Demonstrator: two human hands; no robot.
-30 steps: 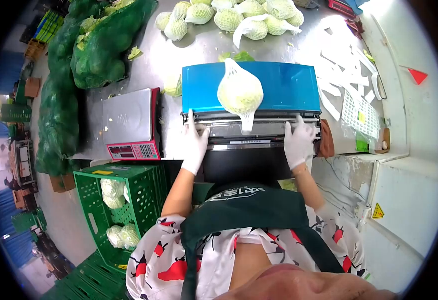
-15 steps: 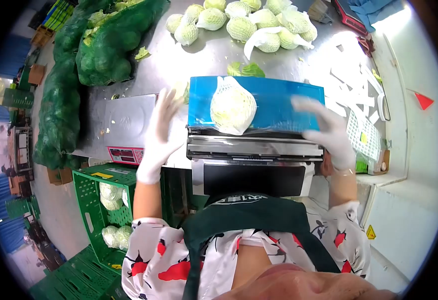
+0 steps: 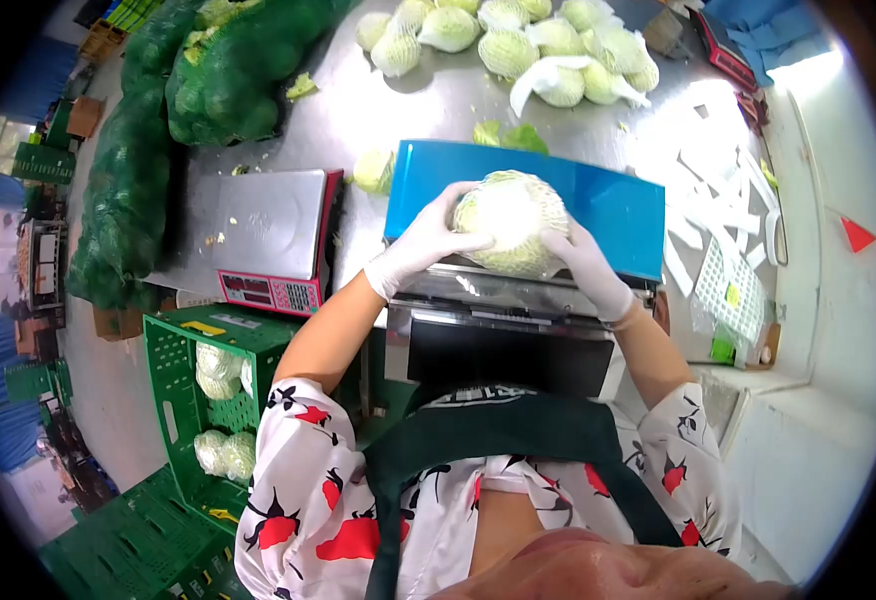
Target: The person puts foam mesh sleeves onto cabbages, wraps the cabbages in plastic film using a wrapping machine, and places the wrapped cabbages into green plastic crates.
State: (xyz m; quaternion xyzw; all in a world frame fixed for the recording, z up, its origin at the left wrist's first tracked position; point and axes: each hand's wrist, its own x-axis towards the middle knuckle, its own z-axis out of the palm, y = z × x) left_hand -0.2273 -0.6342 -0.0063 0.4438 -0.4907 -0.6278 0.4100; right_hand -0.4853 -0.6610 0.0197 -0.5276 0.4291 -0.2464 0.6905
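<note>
On my left hand the gloved fingers curve round the left flank of a net-wrapped cabbage, the thumb apart from them and laid along its near side. My right hand presses in from the right, thumb on the top near the edge; its other fingers are partly hidden behind the curve, so I can't tell how far under they reach. Between the two palms the cabbage sits above the front edge of the blue lid, and from this steep angle I can't judge whether it rests there or hangs clear.

I'd expect a dense head with some weight, firm inside, its outer leaves softer and easy to bruise. The foam-like net should give a little and may slide over the leaves, so I'd trust the broad sides, low and opposite each other, rather than pinch the net alone.

Just nearer me runs the machine's metal bar. Off to the left lies a scale, below it a green crate, and across the steel table more netted cabbages are grouped.
</note>
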